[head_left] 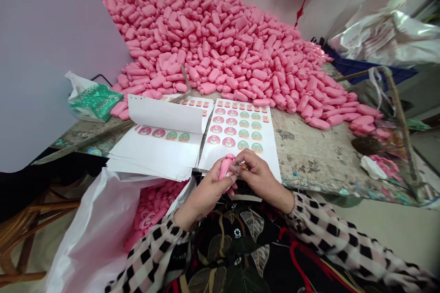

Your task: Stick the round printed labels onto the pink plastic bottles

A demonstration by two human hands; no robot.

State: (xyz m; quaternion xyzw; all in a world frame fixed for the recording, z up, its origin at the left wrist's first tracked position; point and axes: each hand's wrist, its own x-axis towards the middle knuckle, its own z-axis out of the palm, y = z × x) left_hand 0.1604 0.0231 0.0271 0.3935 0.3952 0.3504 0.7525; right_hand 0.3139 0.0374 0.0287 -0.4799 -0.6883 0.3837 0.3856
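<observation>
My left hand (206, 190) is closed around a small pink bottle (226, 168), held just over the table's near edge. My right hand (257, 173) pinches a round sticker (242, 165) against the bottle's side. Directly beyond my hands lies a white sticker sheet (240, 135) with rows of pink and green round labels. A second stack of sheets (161, 146), its top page folded back, lies to the left of it.
A huge heap of pink bottles (220, 41) covers the back of the worn table (319, 155). A white plastic bag (103, 224) holding labelled pink bottles hangs at my lower left. A green-printed bag (92, 98) sits at the left; silvery bags (388, 32) at the right.
</observation>
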